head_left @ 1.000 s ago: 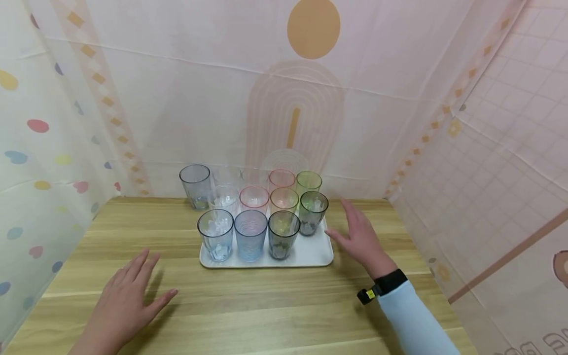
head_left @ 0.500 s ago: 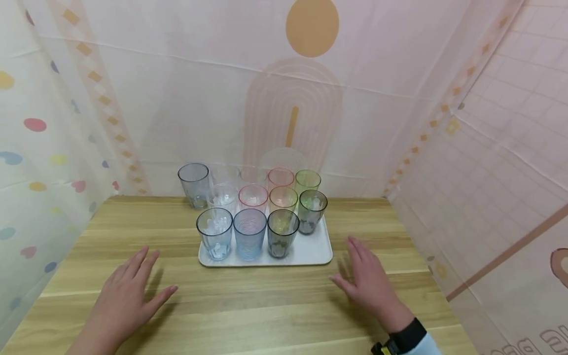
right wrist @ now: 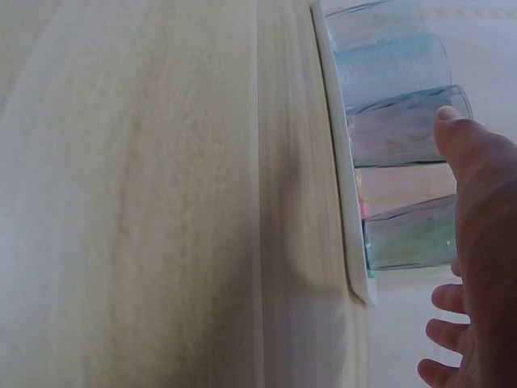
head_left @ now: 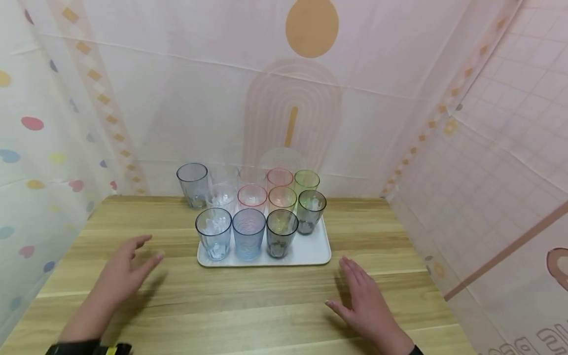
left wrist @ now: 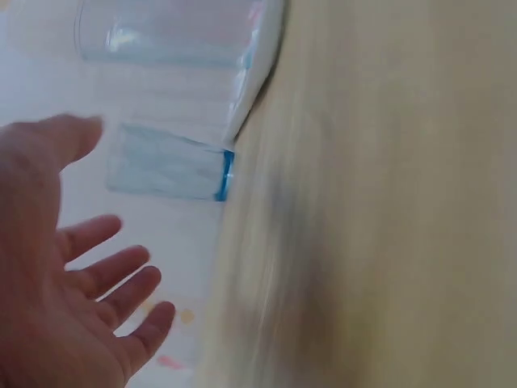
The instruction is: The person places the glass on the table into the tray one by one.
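Observation:
Several drinking glasses crowd a white tray (head_left: 310,254) on the wooden table. Along its front edge stand a pale blue glass (head_left: 216,234), a textured blue glass (head_left: 249,235) and a dark grey glass (head_left: 281,234). A second grey glass (head_left: 311,212) is on the right, with pink, amber, green and colourless ones behind. Off the tray, at its back left, stands a bluish-grey glass (head_left: 194,186). My left hand (head_left: 121,276) hovers over the table left of the tray, fingers loosely bent, holding nothing. My right hand (head_left: 366,303), also holding nothing, is near the tray's front right corner with fingers extended.
A patterned cloth (head_left: 199,98) hangs directly behind the table's back edge. More cloth walls enclose the left side (head_left: 49,162) and the right side (head_left: 497,158). The wooden tabletop (head_left: 248,315) extends in front of the tray.
My right hand has drawn back from the tray's right side toward the table's front. My left hand has shifted slightly, its fingers now more bent. The glasses and tray stay in place.

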A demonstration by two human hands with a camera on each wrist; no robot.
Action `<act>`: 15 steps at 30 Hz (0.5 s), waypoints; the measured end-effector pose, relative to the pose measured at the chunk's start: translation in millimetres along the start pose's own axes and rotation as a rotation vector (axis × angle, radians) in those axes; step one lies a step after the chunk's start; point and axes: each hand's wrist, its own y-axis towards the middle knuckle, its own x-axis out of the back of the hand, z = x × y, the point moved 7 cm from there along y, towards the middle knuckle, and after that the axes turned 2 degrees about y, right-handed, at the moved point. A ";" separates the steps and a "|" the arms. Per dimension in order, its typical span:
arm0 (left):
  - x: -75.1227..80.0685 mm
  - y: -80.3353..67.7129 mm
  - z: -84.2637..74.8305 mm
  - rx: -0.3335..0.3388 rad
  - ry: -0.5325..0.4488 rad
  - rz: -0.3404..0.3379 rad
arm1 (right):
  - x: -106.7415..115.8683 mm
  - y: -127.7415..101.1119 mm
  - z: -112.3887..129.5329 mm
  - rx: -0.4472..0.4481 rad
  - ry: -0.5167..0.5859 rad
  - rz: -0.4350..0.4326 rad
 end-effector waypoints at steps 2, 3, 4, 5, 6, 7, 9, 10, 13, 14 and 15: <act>-1.7 23.1 12.0 0.105 -0.089 0.005 | -0.4 -1.2 0.1 -0.002 0.002 -0.001; -3.3 36.1 16.5 0.145 -0.138 -0.006 | -0.3 -1.7 0.1 -0.001 0.004 -0.004; -4.8 49.4 19.8 0.175 -0.183 -0.017 | -0.2 -2.2 0.2 0.001 0.004 -0.008; -6.6 62.8 21.1 0.197 -0.218 -0.032 | 0.0 -2.6 0.6 0.004 0.006 -0.013; -8.6 76.7 20.7 0.202 -0.235 -0.050 | 0.1 -3.2 0.9 0.007 0.009 -0.019; -10.9 90.8 19.4 0.209 -0.246 -0.059 | 0.1 -3.6 1.3 0.010 0.010 -0.023; -15.8 116.9 14.2 0.197 -0.271 -0.071 | 0.3 -4.2 2.4 0.016 0.013 -0.030; -18.0 128.7 11.4 0.187 -0.275 -0.074 | -0.2 -4.3 2.9 0.018 0.014 -0.030; -23.8 156.8 5.5 0.159 -0.277 -0.083 | -0.9 -4.0 4.6 0.019 0.020 -0.028; -25.4 163.3 3.6 0.154 -0.285 -0.085 | -0.7 -3.9 5.1 0.019 0.020 -0.030; -26.9 169.0 2.8 0.152 -0.292 -0.087 | -0.8 -3.8 5.5 0.017 0.019 -0.029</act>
